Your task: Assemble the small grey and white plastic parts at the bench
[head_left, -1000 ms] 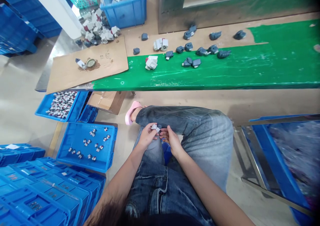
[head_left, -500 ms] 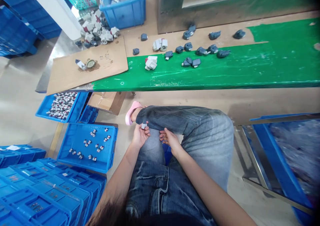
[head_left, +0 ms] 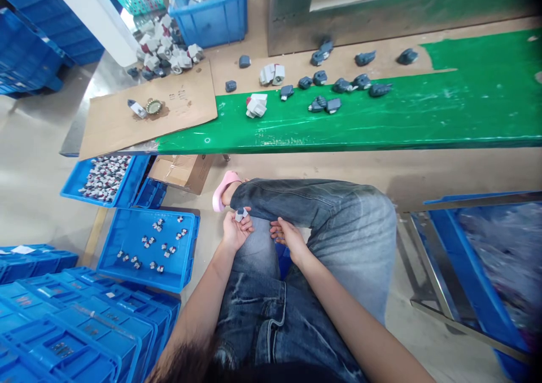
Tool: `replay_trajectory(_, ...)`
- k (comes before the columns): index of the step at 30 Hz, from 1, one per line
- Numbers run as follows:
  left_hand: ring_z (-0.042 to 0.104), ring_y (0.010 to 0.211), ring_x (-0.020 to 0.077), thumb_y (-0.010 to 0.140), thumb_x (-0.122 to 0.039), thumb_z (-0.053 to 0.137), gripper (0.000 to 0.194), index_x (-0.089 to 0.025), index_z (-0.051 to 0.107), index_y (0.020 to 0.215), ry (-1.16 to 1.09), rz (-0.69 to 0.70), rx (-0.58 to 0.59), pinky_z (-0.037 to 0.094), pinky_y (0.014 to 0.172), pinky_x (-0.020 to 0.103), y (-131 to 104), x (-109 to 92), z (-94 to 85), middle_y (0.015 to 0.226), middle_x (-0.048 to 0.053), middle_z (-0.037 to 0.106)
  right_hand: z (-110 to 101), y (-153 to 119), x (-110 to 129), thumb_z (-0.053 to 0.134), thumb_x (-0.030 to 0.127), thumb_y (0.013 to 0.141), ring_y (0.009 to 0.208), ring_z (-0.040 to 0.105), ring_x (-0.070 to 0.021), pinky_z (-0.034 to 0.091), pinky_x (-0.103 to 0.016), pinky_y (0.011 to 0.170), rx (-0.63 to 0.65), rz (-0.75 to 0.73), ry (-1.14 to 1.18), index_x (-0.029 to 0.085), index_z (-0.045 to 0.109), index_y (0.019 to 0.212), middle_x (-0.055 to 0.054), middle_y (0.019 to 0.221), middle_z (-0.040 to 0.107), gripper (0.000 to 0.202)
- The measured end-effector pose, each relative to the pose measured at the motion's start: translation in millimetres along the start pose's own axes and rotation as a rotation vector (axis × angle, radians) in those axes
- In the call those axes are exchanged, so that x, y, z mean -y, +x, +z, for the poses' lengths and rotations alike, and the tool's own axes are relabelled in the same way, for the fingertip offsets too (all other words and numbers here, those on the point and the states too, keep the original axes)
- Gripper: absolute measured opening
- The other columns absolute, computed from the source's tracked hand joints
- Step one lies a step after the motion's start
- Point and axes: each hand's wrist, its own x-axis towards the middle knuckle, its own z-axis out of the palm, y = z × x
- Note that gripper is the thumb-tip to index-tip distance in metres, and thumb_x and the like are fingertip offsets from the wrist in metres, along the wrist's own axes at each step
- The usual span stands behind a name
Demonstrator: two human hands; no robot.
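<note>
Between the thumb and fingers of my left hand (head_left: 237,230) is a small grey-and-dark-blue plastic part (head_left: 241,214), held above my lap. My right hand (head_left: 289,237) rests near my thigh with its fingers loosely apart and nothing in them. In front of me on the green-topped table (head_left: 271,137) lie several dark blue-grey plastic pieces (head_left: 317,105). Two small clusters of light grey pieces (head_left: 256,106) are beside them. On a cardboard sheet (head_left: 114,123) sit a white-and-blue piece (head_left: 136,109) and a round, ridged metallic-looking item (head_left: 153,107).
A heap of grey pieces (head_left: 169,49) lies by a blue bin (head_left: 209,21) at the back left. Below left, a blue tray (head_left: 144,264) holds spaced small parts, and another blue tray (head_left: 71,184) is full of them. Stacked blue crates (head_left: 84,326) stand lower left; a metal-framed rack (head_left: 440,281) is at right.
My left hand has turned the small part, so its dark blue side now shows along with the grey. The right hand stays in place.
</note>
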Motion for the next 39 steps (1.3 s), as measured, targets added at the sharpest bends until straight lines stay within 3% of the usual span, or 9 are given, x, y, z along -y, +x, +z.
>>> replay_trajectory(17, 0.023, 0.040, 0.0078, 0.073, -0.024, 0.035, 0.025, -0.013, 0.057, 0.079, 0.091, 0.052, 0.040, 0.029, 0.044, 0.019, -0.2, 1.7, -2.3, 0.051, -0.004, 0.026, -3.9, 6.6, -7.9, 0.045, 0.040, 0.089, 0.051, 0.053, -0.0077, 0.044, -0.022, 0.048, 0.019, -0.123, -0.120, 0.013, 0.057, 0.082, 0.001, 0.066, 0.058, 0.030)
replay_trajectory(22, 0.024, 0.040, 0.0080, 0.072, -0.023, 0.034, 0.025, -0.013, 0.055, 0.082, 0.170, 0.080, 0.057, 0.033, 0.046, 0.020, -0.3, 2.6, -1.9, 0.051, -0.005, 0.028, -0.5, 5.6, -11.5, 0.045, 0.045, 0.085, 0.056, 0.054, -0.0122, 0.046, -0.027, 0.055, -0.003, -0.340, -0.293, 0.014, 0.058, 0.085, -0.002, 0.068, 0.059, 0.034)
replay_trajectory(24, 0.027, 0.041, 0.0084, 0.073, -0.024, 0.034, 0.025, -0.014, 0.055, 0.083, 0.223, 0.088, 0.060, 0.035, 0.046, 0.021, 0.4, 4.3, -1.1, 0.052, -0.004, 0.030, 2.8, 1.0, -10.4, 0.055, 0.045, 0.076, 0.066, 0.056, -0.0158, 0.048, -0.032, 0.064, -0.013, -0.480, -0.378, 0.015, 0.057, 0.101, -0.005, 0.082, 0.061, 0.038)
replay_trajectory(26, 0.029, 0.042, 0.0091, 0.073, -0.025, 0.036, 0.025, -0.015, 0.055, 0.085, 0.291, 0.091, 0.059, 0.035, 0.045, 0.021, 1.2, 7.2, 0.5, 0.052, -0.004, 0.032, 5.9, -5.0, -7.3, 0.066, 0.041, 0.067, 0.080, 0.057, -0.0199, 0.047, -0.037, 0.074, 0.001, -0.616, -0.458, 0.018, 0.050, 0.117, -0.009, 0.103, 0.059, 0.058)
replay_trajectory(29, 0.037, 0.046, 0.0097, 0.069, -0.019, 0.044, 0.020, -0.014, 0.057, 0.084, 0.411, 0.106, 0.047, 0.032, 0.044, 0.019, 2.0, 12.7, 4.2, 0.056, -0.002, 0.040, 8.6, -12.5, -2.0, 0.070, 0.038, 0.063, 0.092, 0.055, -0.0233, 0.046, -0.040, 0.083, 0.054, -0.761, -0.556, 0.021, 0.042, 0.127, -0.011, 0.119, 0.053, 0.072)
replay_trajectory(34, 0.046, 0.061, 0.0101, 0.064, -0.006, 0.047, 0.018, -0.014, 0.060, 0.075, 0.549, 0.181, 0.020, 0.035, 0.049, 0.015, 0.0, 17.9, 10.7, 0.067, -0.001, 0.052, 7.6, -14.9, -0.1, 0.064, 0.037, 0.072, 0.106, 0.052, -0.0253, 0.041, -0.041, 0.093, 0.071, -0.881, -0.666, 0.023, 0.051, 0.119, -0.009, 0.115, 0.056, 0.051)
replay_trajectory(39, 0.047, 0.054, 0.0099, 0.069, -0.008, 0.047, 0.020, -0.016, 0.060, 0.081, 0.608, 0.172, 0.003, 0.039, 0.047, 0.018, -1.3, 18.5, 11.7, 0.069, -0.001, 0.054, 6.1, -13.6, -1.8, 0.058, 0.037, 0.077, 0.099, 0.056, -0.0254, 0.045, -0.040, 0.087, 0.012, -0.896, -0.733, 0.023, 0.051, 0.118, -0.010, 0.111, 0.058, 0.044)
